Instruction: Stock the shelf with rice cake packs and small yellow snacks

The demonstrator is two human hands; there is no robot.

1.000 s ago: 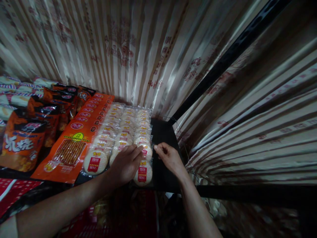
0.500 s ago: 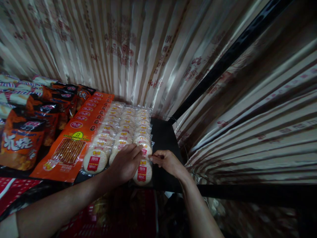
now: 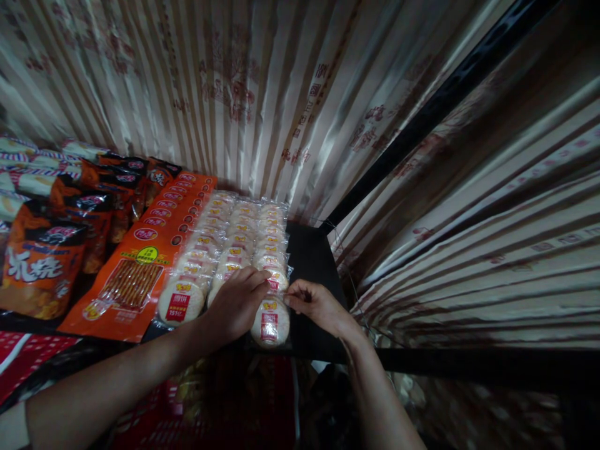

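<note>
Clear packets of round white rice crackers overlap in three rows on a black shelf (image 3: 312, 262). At the near end of the right row lies the front rice cracker packet (image 3: 270, 325), with a red and yellow print. My left hand (image 3: 239, 300) curls over this row from the left, fingers together at the packet's upper edge; its thumb is mostly hidden. From the right, my right hand (image 3: 316, 306) pinches the upper right edge of the same packet between thumb and forefinger. Another rice cracker packet (image 3: 180, 300) fronts the left row.
Orange snack-stick packs (image 3: 134, 284) overlap left of the crackers, beside orange-and-black snack bags (image 3: 44, 269). A pleated printed curtain (image 3: 262, 94) hangs behind, crossed by a dark slanting post (image 3: 422, 119). A red basket (image 3: 276, 406) sits below the shelf's front edge.
The front packet has shifted and tilted slightly, its print now catching glare. My left hand has moved slightly left; my right hand stays at the packet's edge.
</note>
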